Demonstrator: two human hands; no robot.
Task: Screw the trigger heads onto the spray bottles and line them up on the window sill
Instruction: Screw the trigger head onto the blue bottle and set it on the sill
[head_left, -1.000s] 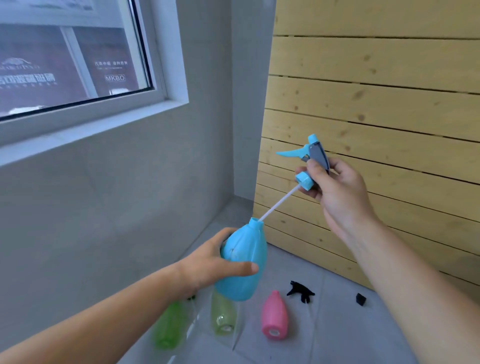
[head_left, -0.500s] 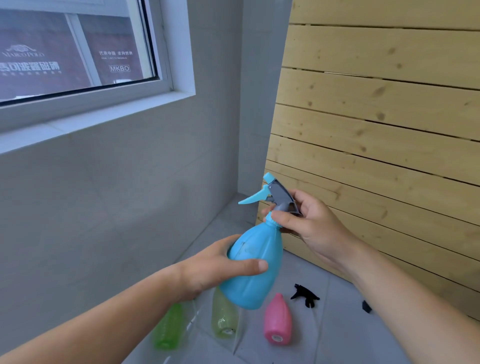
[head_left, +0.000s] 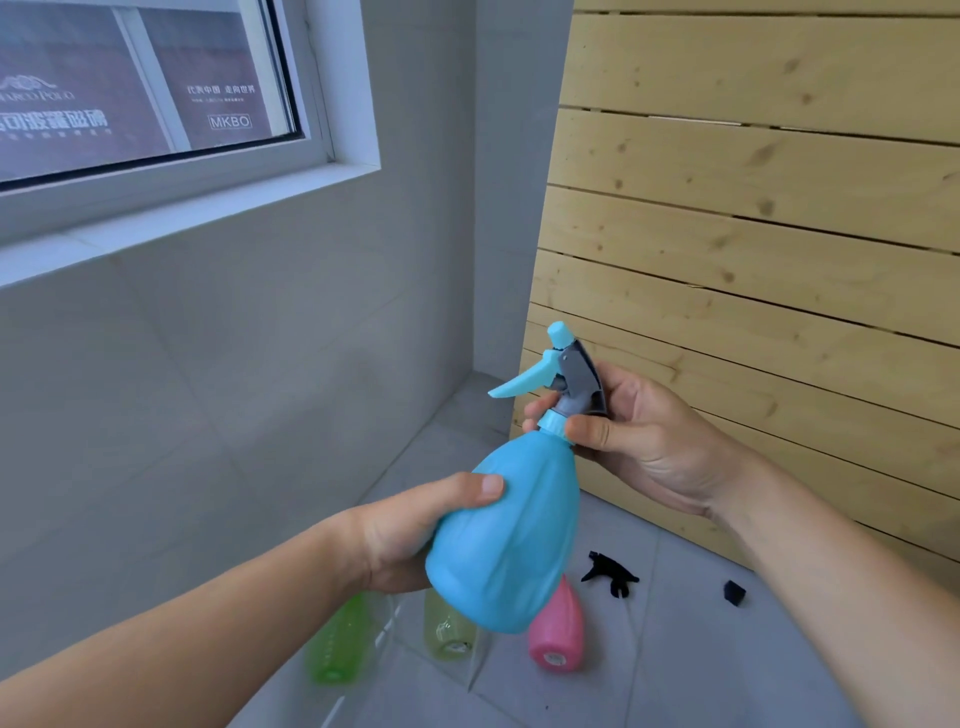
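My left hand (head_left: 415, 535) grips the belly of a blue spray bottle (head_left: 511, 540), held tilted in front of me. A blue and grey trigger head (head_left: 569, 382) sits on the bottle's neck, its lever pointing left. My right hand (head_left: 639, 441) is closed around the head's collar at the neck. On the floor below lie a green bottle (head_left: 335, 644), a yellow-green bottle (head_left: 447, 631) and a pink bottle (head_left: 557, 631), all without heads. A black trigger head (head_left: 610, 574) lies on the tiles beside them. The white window sill (head_left: 171, 221) is at the upper left.
A small black part (head_left: 734, 592) lies on the grey floor near the base of the slatted wooden wall (head_left: 753, 234) on the right. A grey tiled wall (head_left: 234, 389) runs below the window and meets the wooden wall in the corner.
My right hand lowered the trigger head, sliding its white tube into the blue bottle until the collar met the neck. The view also tilted slightly, the window shifting right.
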